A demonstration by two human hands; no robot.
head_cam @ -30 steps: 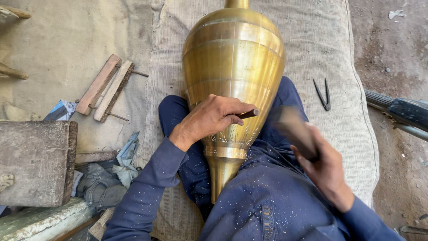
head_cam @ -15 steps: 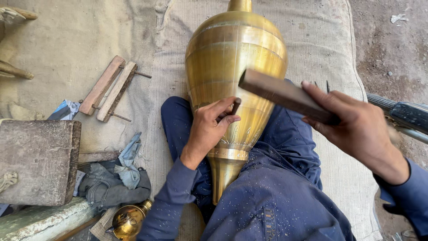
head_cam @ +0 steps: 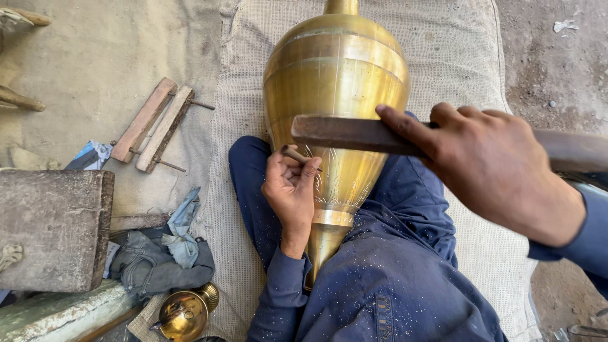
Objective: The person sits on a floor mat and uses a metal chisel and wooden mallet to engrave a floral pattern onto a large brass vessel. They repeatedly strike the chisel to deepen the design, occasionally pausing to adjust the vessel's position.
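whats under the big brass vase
The brass vase lies on the person's blue-trousered legs, and these lie on a woven burlap mat. Its narrow foot end dips between the thighs, so what bears it there is covered.

Dusty dirt floor [head_cam: 557,69] at right. Woven sack mat [head_cam: 456,50] in centre. Tan cloth [head_cam: 82,57] upper left, worn wooden block [head_cam: 54,228] lower left. Flat daylight.
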